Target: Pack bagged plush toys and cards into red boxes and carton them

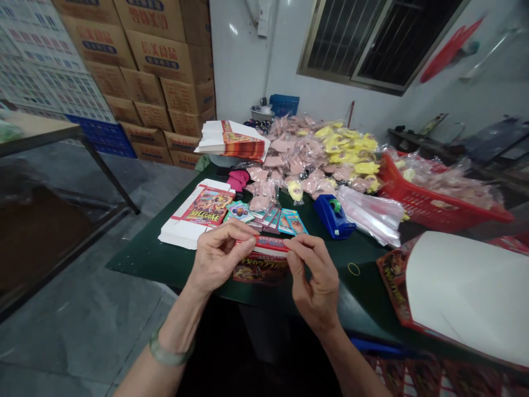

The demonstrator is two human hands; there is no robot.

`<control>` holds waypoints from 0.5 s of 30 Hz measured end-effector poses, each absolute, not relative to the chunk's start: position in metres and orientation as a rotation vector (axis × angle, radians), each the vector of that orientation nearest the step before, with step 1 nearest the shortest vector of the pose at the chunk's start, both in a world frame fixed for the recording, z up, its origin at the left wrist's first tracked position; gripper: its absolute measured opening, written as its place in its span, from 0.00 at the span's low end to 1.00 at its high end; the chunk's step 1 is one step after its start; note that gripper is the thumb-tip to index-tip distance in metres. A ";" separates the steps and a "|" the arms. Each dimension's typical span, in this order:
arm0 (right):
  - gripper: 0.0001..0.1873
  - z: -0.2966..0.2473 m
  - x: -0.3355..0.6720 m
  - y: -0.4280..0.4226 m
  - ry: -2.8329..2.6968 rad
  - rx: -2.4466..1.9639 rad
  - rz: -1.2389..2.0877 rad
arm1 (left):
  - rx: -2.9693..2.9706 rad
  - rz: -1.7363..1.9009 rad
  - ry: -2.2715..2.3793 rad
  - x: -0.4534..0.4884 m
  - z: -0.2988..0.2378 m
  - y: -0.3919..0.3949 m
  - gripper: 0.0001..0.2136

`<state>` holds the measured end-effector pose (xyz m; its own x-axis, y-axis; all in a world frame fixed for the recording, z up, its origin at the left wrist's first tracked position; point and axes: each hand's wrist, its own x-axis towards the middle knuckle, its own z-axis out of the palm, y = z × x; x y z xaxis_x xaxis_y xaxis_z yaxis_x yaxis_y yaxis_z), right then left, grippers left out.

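Both my hands hold a small red printed box (262, 263) above the near edge of the dark green table (157, 259). My left hand (219, 255) pinches its top left edge with curled fingers. My right hand (314, 278) pinches the top right edge between thumb and forefinger. Just behind the box lies a fan of small colourful cards (273, 216). A stack of flat unfolded box blanks (198, 215) lies to the left of the cards.
A blue tape dispenser (333, 216) and clear plastic bags (374, 212) sit behind my right hand. Pink and yellow packaged toys (318, 154) pile up at the back, next to a red basket (430, 207). A large white sheet (467, 292) lies at right. Cardboard cartons (161, 71) are stacked far left.
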<state>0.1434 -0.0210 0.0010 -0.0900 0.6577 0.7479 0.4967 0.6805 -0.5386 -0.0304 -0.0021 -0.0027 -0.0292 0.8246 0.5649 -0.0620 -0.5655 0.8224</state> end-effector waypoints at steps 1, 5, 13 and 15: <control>0.14 -0.003 0.142 -0.022 -1.732 -0.919 0.119 | 1.605 1.679 0.785 -0.032 -0.004 -0.001 0.02; 0.18 -0.018 0.139 -0.023 -1.695 -0.863 -0.047 | 1.607 1.842 0.646 -0.030 -0.018 0.003 0.02; 0.20 -0.035 0.136 -0.024 -1.720 -0.876 -0.086 | 1.841 1.797 0.702 -0.023 -0.016 -0.001 0.15; 0.21 -0.039 0.131 -0.024 -1.684 -0.894 -0.117 | 1.975 1.741 0.803 -0.024 -0.013 0.000 0.16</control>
<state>0.1314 -0.0240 -0.0392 -0.0414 0.4923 0.8695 0.6076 0.7032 -0.3692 -0.0241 -0.0004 -0.0129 0.0655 0.6429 0.7631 0.1633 -0.7614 0.6274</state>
